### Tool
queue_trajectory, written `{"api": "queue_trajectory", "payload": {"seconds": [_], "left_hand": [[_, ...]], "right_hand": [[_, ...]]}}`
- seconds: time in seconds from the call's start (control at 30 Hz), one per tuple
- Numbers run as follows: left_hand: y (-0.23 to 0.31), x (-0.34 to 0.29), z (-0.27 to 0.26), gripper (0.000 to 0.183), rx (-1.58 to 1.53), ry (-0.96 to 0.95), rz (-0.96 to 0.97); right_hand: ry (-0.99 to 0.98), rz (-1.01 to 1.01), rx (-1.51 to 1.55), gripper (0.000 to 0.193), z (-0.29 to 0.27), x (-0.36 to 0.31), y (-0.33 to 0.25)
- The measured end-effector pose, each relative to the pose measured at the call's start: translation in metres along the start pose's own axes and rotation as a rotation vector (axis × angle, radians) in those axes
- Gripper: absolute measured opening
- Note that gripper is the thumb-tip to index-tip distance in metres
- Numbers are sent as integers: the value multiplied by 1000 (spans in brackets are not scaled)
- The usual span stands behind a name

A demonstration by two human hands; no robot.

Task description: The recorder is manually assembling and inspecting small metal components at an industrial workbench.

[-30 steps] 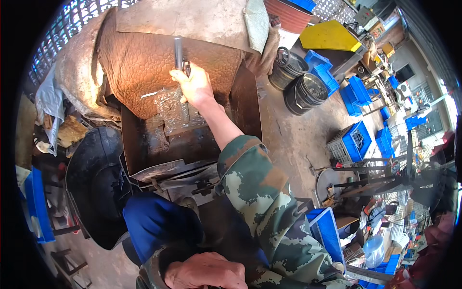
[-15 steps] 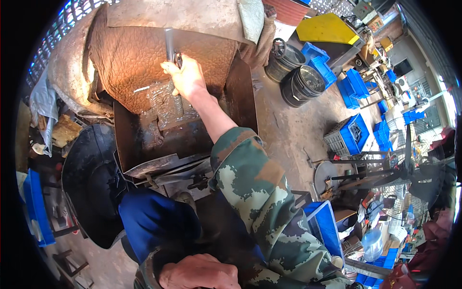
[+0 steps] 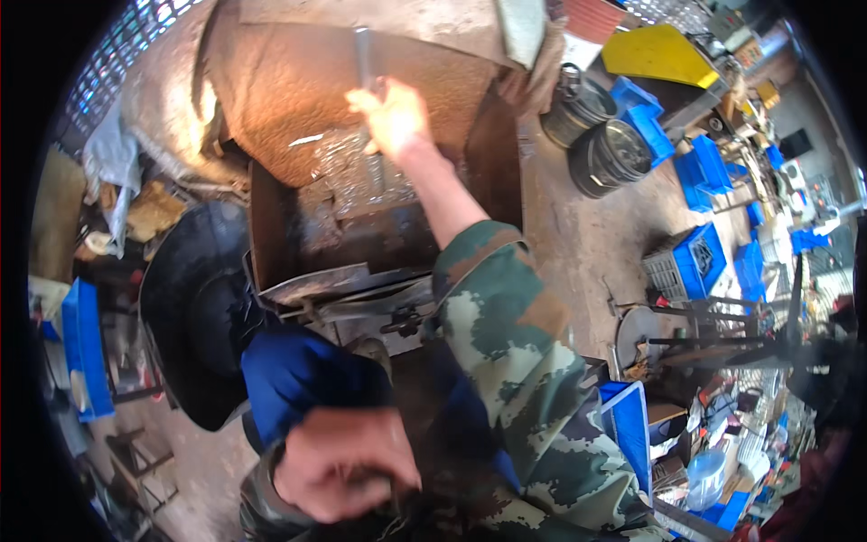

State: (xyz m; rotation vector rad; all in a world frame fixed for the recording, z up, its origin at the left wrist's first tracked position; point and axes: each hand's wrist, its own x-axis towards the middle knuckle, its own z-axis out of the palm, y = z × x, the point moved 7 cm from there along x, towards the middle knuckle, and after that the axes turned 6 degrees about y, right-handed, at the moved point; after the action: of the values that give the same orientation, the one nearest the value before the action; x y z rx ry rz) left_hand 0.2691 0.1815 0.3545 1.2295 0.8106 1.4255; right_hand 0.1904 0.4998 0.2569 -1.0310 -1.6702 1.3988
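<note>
My right hand (image 3: pixel 395 119) is closed round an upright metal bar (image 3: pixel 363 54), which sticks out above and below the fist. The bar's lower part stands against wet, glistening, lumpy material inside an open rusty metal box (image 3: pixel 495 172). Behind the hand, a brown textured sheet (image 3: pixel 280 99) slopes down into the box. Low in the picture, my left hand (image 3: pixel 348 465) is curled in front of my blue-clad knee (image 3: pixel 307 370). It is blurred by motion, and whatever its fingers may hold is hidden.
A large black basin-like piece (image 3: pixel 194 316) stands left of the box. Two dark buckets (image 3: pixel 610 158) are on the floor to the right, with blue crates (image 3: pixel 700 172) beyond. A fan (image 3: pixel 786 343) stands further right. Another blue bin (image 3: pixel 625 425) is near my right sleeve.
The whole view has shifted, so the scene sits further right and slightly higher. My left hand has risen a little from the lower edge. The right hand keeps its grip on the bar.
</note>
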Motion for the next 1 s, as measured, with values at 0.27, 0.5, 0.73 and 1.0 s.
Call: {"api": "queue_trajectory", "payload": {"seconds": [0.27,0.5,0.73,1.0], "left_hand": [[2,105,-89,27,98,431,-88],[-31,160,-177,16,290,664,415],[-86,156,-199,20,200,852,436],[-68,142,-180,23,319,998,368]], "right_hand": [[-132,-390,112,16,-14,33,-3],[-57,-392,-19,21,-5,13,-7],[-10,-253,-53,18,-14,32,8],[-191,-205,95,40,-12,24,9]]}}
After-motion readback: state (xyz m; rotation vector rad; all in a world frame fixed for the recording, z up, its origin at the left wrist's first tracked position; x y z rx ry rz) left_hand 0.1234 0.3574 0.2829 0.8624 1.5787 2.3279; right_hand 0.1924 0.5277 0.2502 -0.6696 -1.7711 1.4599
